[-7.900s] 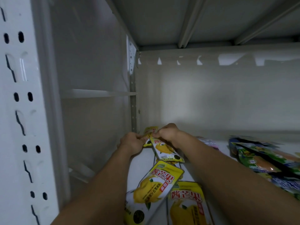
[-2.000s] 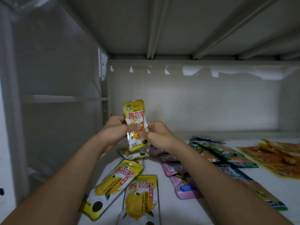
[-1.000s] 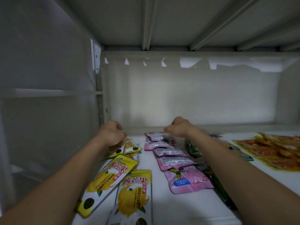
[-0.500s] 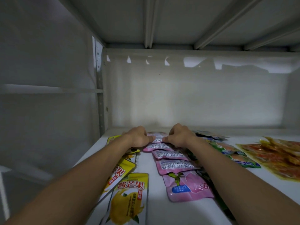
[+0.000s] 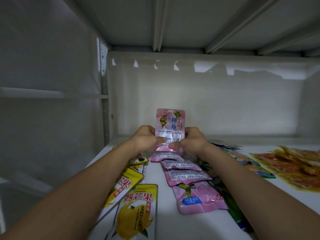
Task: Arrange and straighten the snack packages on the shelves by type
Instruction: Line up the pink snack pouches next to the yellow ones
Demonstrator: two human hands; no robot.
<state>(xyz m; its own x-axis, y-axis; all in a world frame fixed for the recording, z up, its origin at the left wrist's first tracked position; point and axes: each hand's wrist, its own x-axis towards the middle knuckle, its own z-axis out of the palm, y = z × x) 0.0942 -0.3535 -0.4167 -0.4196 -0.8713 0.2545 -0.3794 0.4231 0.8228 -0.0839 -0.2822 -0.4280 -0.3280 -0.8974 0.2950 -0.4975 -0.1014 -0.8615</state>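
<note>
Two bare forearms enter from the lower corners of the frame and converge toward the centre, above a white shelf (image 5: 166, 220). Nearest, at the lower left, yellow mango packets (image 5: 136, 212) lie flat in a loose column, one angled toward the left edge. Just right of them, a row of pink packets (image 5: 186, 175) runs away from the viewer, overlapping like tiles, most showing their printed backs. Under the right forearm, green packets (image 5: 254, 163) trail toward the back, and at the right edge of the frame lie clear packets of orange-red snacks (image 5: 294, 163). At the centre of the frame, the left hand (image 5: 145, 140) and the right hand (image 5: 192, 141) both grip one pink snack packet (image 5: 170, 125), thumbs pressed on its lower front and fingers curled behind its sides. It stands upright, raised above the far end of the pink row, its front facing the viewer. Beyond it are the pale back wall (image 5: 225, 104) of the shelving, a perforated upright post (image 5: 103, 101) at the left, and the ribbed underside of the shelf above (image 5: 190, 23).
</note>
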